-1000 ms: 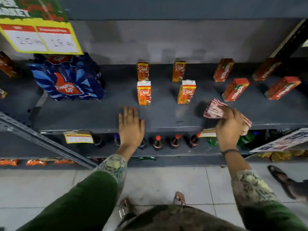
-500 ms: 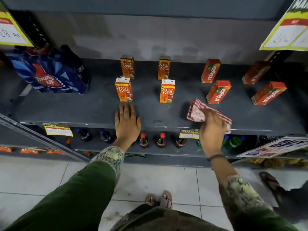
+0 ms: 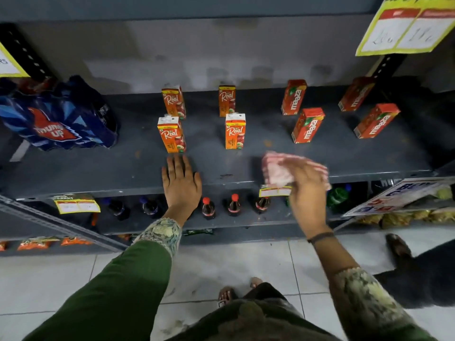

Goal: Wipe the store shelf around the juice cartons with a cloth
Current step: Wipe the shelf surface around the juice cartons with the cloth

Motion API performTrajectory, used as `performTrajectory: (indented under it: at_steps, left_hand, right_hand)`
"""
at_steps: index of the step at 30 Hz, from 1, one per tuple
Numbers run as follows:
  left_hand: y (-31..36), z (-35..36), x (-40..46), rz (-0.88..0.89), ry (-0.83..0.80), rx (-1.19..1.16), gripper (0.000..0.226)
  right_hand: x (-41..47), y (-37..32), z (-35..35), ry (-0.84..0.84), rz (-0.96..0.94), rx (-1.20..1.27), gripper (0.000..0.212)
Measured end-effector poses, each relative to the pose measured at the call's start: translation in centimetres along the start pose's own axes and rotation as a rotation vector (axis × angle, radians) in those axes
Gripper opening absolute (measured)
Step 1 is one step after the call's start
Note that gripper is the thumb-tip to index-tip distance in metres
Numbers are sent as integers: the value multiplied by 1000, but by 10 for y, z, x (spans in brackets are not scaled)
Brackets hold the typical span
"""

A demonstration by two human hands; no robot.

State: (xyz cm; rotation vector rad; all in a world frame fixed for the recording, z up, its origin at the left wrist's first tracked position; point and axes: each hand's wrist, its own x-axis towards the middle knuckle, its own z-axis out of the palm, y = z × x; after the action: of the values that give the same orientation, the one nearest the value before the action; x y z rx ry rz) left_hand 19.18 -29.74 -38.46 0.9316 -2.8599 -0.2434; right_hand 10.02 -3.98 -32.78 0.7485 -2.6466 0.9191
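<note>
Versus half a second earlier: red-and-white striped cloth (image 3: 283,168) now lower and nearer the front lip of the dark grey metal shelf (image 3: 123,168), motion-blurred, no longer beside the near Maaza carton. Right hand (image 3: 306,190) also blurred; fingers curled over the cloth, grip closed on it, thumb not resolvable. Left hand (image 3: 181,185) unchanged: flat, palm down, fingers extended and close together, holding nothing, fingertips just short of the front-left Real carton.

Counts:
- Orange "Real" juice cartons (image 3: 171,135): 4, upright, two rows of two, at 12 o'clock from the left hand.
- Red "Maaza" juice cartons (image 3: 307,125): 4, appearing tilted at this wide angle, at 12 to 2 o'clock from the cloth, well apart from it.
- Blue shrink-wrapped "Thums Up" bottle pack (image 3: 56,116): 1, at 10 o'clock from the left hand, far left of shelf.
- Small red-capped cola bottles (image 3: 234,205) on the lower shelf: 3 clearly seen; darker bottles further left, count uncertain.
- Yellow price tags on shelf edge: 2, one (image 3: 77,205) at 8 o'clock from the left hand, one (image 3: 275,191) touching the lower edge of the cloth.
- Large yellow hanging price sign (image 3: 406,28): 1 at top right.

Cloth resting on shelf surface at 3 o'clock from the left hand.
</note>
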Motion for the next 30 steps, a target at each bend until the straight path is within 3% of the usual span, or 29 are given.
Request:
performTrajectory:
  at_steps: [2, 4, 8, 10, 13, 17, 20, 24, 26, 28, 30]
  left_hand:
    - [3, -1, -1, -24, -1, -4, 60]
    - [7, -1, -3, -26, 9, -1, 60]
    - [25, 2, -10, 25, 25, 7, 59]
    - [43, 5, -13, 53, 46, 1, 59]
    - [81, 8, -14, 96, 76, -13, 59]
    - [147, 15, -13, 138, 89, -30, 59]
    - [198, 24, -16, 161, 52, -6, 60]
    - [250, 42, -18, 99, 6, -9, 61]
    - [257, 49, -18, 52, -16, 3, 60]
    - [255, 51, -17, 57, -19, 15, 60]
    - [253, 50, -17, 79, -19, 36, 61]
  right_hand:
    - [16, 20, -8, 73, 205, -141, 59]
    - [27, 27, -3, -58, 306, -183, 59]
    - [16, 8, 24, -428, -2, -128, 68]
    - [8, 5, 22, -498, -177, -57, 68]
    - [10, 36, -12, -283, -177, 52, 64]
    - [33, 116, -67, 30, 127, -62, 61]
    - [52, 158, -81, -57, 235, -163, 60]
    - [49, 166, -59, -435, -60, -71, 74]
    - [38, 162, -52, -542, -224, -25, 73]
    - [31, 168, -62, -486, -329, 79, 71]
    - [38, 185, -82, -300, -266, 142, 72]
